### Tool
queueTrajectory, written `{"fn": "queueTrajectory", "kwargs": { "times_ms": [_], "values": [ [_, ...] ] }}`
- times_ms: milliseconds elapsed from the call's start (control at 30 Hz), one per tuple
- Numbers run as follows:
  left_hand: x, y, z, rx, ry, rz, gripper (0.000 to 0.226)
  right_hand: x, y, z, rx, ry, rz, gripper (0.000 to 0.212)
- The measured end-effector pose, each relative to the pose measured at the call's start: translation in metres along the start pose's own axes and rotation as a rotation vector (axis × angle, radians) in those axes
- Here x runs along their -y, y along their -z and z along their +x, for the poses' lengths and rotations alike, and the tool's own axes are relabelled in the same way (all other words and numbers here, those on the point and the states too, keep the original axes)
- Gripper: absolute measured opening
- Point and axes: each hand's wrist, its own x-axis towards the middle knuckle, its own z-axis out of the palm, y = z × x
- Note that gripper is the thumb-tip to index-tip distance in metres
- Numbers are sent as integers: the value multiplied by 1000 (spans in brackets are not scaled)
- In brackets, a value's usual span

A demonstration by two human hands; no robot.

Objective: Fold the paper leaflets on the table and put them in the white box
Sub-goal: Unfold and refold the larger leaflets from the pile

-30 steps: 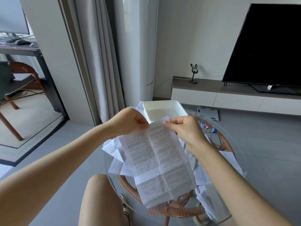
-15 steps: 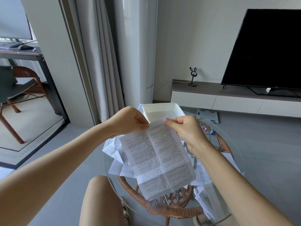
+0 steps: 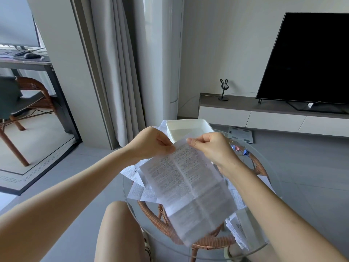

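Observation:
I hold one printed paper leaflet [image 3: 190, 188] unfolded in the air above the round glass table [image 3: 264, 244]. My left hand [image 3: 151, 142] pinches its top left corner and my right hand [image 3: 211, 148] pinches its top right corner. Old crease lines cross the sheet, which hangs down toward me. The white box [image 3: 186, 127] stands open at the far side of the table, just behind my hands. More loose leaflets [image 3: 137, 188] lie scattered on the glass under and around the held sheet.
Binder clips [image 3: 239, 148] lie on the glass right of my right hand. The table has a rattan base [image 3: 160, 222]. My knee [image 3: 117, 229] is below the table edge. A TV [image 3: 307, 61] on a low cabinet stands at right, curtains at left.
The held leaflet has swung a little, its lower end now hanging further toward me. Both hands keep their pinch on the top corners, closer together in front of the box.

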Motion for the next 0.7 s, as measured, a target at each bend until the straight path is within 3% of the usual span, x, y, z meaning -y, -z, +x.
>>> {"fn": "queueTrajectory", "kwargs": {
  "times_ms": [100, 200, 367, 467, 567, 633, 700],
  "values": [
    [25, -2, -2, -82, 143, -154, 8, -12, 7, 0, 188, -53, -232, 29],
    [62, -2, -9, -117, 338, -303, 6, -30, 16, 2, 331, -116, -358, 18],
    [101, -8, -21, -217, 539, -418, 11, -57, 14, 14, 272, -174, -360, 22],
    [112, -17, -23, -303, 540, -375, 15, -71, 3, 15, 160, -140, -696, 25],
    [119, -29, -23, -374, 534, -337, 20, -78, -28, 1, -52, 202, -1159, 37],
    [123, -37, -22, -385, 523, -317, 21, -83, -59, -12, -80, 441, -1115, 38],
    [128, -45, -22, -379, 514, -295, 21, -91, -91, -25, 6, 529, -1026, 45]
  ]
}}
